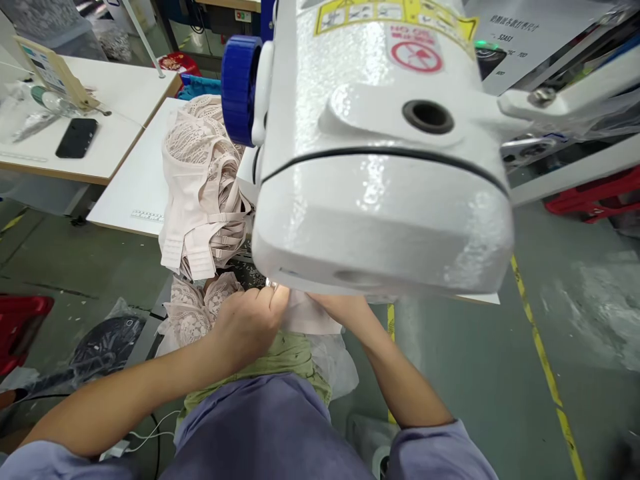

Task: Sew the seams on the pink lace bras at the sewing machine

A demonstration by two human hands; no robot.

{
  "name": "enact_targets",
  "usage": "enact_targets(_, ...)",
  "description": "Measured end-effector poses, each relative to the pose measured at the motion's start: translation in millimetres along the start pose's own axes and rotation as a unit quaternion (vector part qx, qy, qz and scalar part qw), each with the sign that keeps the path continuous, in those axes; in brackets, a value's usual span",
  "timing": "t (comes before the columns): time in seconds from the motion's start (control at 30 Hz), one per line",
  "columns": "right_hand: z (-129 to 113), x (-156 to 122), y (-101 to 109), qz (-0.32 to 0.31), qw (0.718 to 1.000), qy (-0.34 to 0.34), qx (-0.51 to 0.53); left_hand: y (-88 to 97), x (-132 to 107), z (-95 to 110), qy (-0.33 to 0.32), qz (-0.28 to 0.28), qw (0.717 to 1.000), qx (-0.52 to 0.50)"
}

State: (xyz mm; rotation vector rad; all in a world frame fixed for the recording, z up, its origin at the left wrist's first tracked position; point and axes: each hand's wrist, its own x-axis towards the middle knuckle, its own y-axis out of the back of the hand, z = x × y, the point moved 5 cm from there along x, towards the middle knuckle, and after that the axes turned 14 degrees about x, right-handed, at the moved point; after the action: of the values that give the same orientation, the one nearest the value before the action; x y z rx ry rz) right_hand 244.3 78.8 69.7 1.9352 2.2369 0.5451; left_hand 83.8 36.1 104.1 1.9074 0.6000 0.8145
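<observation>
Okay, so the pale pink fabric [313,317] is right under the front of a big white sewing machine head [380,220], basically at the person's lap. The left hand [255,323] has its grip curled in tight at the fabric's left side, pinching it by the look of things, probably to keep it steady. The right hand [345,310] comes in from the other side, but its fingers disappear under the machine, so I honestly can't tell whether that grip is tight or loose. Two sides, one hand each: I'd guess that keeps the cloth flat.

Lacy cups [187,317] sit left of the left hand; can't tell if they're the same piece. Green cloth [283,357] covers the lap underneath.

Further out, a heap of pink lace garments [200,167] is piled on the white counter [133,183], just left of the machine, presumably for easy reach. A ruler [147,215] lies near the edge, handy for checking. The phone [77,138] is off on another counter [123,87].
</observation>
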Motion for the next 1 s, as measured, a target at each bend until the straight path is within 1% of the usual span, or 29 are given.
enact_targets(0.17, -3, 4, -1, -0.015, 0.999, 0.043, -0.009, -1.8, 0, -1, -0.006, -0.010, 0.999, -0.030)
enact_targets(0.27, -4, 5, -2, -0.031, 0.998, 0.048, -0.007, -4.1, 0, -2, -0.006, -0.024, 0.999, -0.035)
enact_targets(0.47, -3, 3, -2, -0.025, 0.999, 0.037, -0.002, -6.2, 0, -4, -0.017, -0.022, 0.999, -0.036)
enact_targets(0.63, -2, 1, 1, -0.018, 0.999, 0.030, 0.002, -12.2, -1, -5, -0.011, -0.038, 0.998, -0.050)
enact_targets(0.73, 0, 1, -1, -0.008, 1.000, 0.008, 0.021, -15.0, -5, -9, 0.003, -0.053, 0.997, -0.057)
enact_targets(0.8, 1, 1, -4, -0.019, 0.999, -0.009, 0.034, -15.3, -7, -11, 0.016, -0.060, 0.997, -0.054)
enact_targets(0.87, 2, 1, -5, -0.027, 0.998, -0.016, 0.048, -13.8, -6, -12, 0.019, -0.058, 0.997, -0.052)
enact_targets(1.0, 1, 2, 0, -0.008, 0.998, -0.012, 0.055, -11.0, -3, -11, 0.017, -0.037, 0.997, -0.071)
